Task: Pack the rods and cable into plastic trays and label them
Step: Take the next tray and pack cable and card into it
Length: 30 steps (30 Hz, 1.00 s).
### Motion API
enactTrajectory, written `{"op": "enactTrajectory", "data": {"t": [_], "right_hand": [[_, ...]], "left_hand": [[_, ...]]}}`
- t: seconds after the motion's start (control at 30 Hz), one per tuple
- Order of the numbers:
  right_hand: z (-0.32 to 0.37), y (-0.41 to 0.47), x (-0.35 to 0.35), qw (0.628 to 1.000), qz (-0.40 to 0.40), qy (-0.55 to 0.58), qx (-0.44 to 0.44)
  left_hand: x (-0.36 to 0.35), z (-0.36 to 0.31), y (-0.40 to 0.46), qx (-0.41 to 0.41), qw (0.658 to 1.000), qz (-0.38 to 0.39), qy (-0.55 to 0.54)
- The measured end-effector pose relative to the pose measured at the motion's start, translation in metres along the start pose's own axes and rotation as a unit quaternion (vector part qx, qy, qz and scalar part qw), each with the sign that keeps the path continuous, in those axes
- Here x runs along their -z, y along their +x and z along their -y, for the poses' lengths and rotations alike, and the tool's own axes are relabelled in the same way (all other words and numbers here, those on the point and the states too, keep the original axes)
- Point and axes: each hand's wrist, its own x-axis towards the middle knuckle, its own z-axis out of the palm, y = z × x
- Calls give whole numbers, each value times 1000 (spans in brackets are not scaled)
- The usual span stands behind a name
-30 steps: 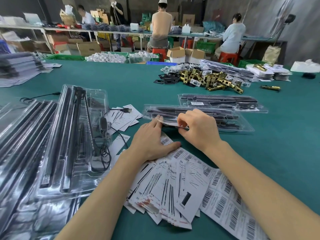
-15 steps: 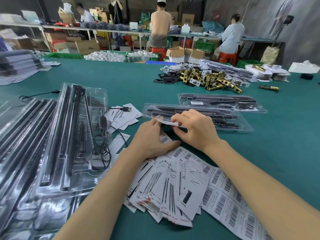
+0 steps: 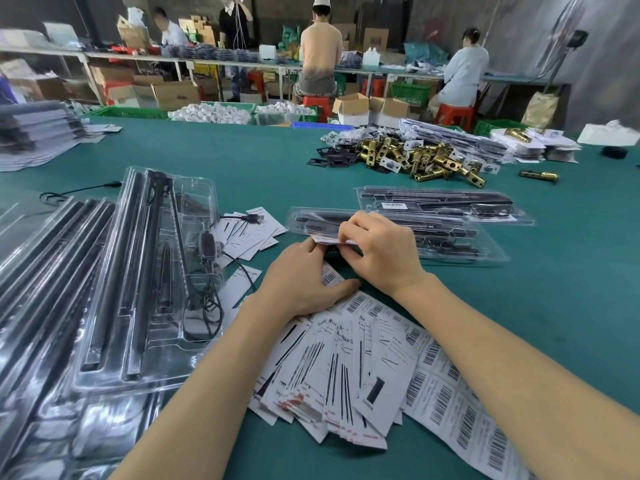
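My right hand (image 3: pixel 377 251) pinches a small white label (image 3: pixel 329 240) at the near edge of a closed clear plastic tray (image 3: pixel 460 244) that holds dark rods. My left hand (image 3: pixel 301 278) lies flat on the barcode label sheet (image 3: pixel 446 386), its fingertips touching the label from below. A second closed tray (image 3: pixel 440 204) lies just behind. An open tray (image 3: pixel 145 271) with black rods and a coiled black cable (image 3: pixel 204 306) sits to the left.
Printed cards (image 3: pixel 332 375) are fanned out under my forearms. More filled trays (image 3: pixel 38 271) are stacked at the far left. Brass latch parts (image 3: pixel 419 161) are piled at the back right. Several people work at a bench beyond the green table (image 3: pixel 571 289).
My right hand has lifted the label slightly up and toward the tray's near edge. My left hand has stayed on the label sheet.
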Motion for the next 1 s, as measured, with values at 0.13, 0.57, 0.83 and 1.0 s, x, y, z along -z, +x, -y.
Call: {"op": "enactTrajectory", "data": {"t": [0.13,0.57,0.83,1.0], "right_hand": [[4,-1,-7,999,-39,-25,-5],[2,5,-5,1000,13,-11,11],[-16,-4,11,993,91,70,-28],[-16,0,12,990,131,45,-35]], "left_hand": [[1,-2,-1,-2,999,-2,41],[10,-2,-1,14,1000,17,-4],[11,-5,-1,16,999,31,20],[9,-4,0,21,999,36,17]]}}
